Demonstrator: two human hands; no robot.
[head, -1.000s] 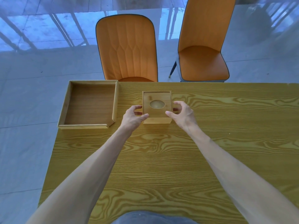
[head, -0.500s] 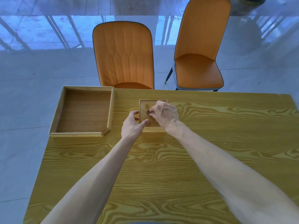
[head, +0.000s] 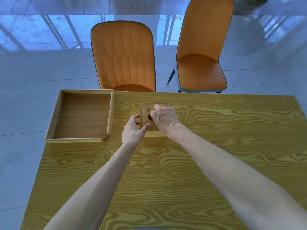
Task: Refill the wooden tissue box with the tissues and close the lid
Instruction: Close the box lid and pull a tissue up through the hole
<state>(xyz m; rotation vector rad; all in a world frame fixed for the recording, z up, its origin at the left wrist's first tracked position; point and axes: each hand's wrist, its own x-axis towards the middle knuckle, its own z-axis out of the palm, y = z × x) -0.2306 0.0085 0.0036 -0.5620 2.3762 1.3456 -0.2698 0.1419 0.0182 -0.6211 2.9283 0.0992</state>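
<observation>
A small square wooden tissue box (head: pixel 146 112) stands on the table, its flat lid on top with an oval hole in the middle. My left hand (head: pixel 133 131) grips the box's left side and near corner, thumb on the lid's near edge. My right hand (head: pixel 164 118) lies over the lid with its fingers curled into the oval hole, hiding most of the lid. No tissues are in view.
A shallow wooden tray (head: pixel 83 116) with nothing in it sits at the table's (head: pixel 216 130) far left corner, just left of the box. Two orange chairs (head: pixel 123 57) (head: pixel 201 47) stand beyond the far edge. Grey tiled floor lies around the table.
My right hand has moved from the box's right side onto the lid, its fingers going into the hole. My left hand stays on the left side. The camera has tilted a little.
</observation>
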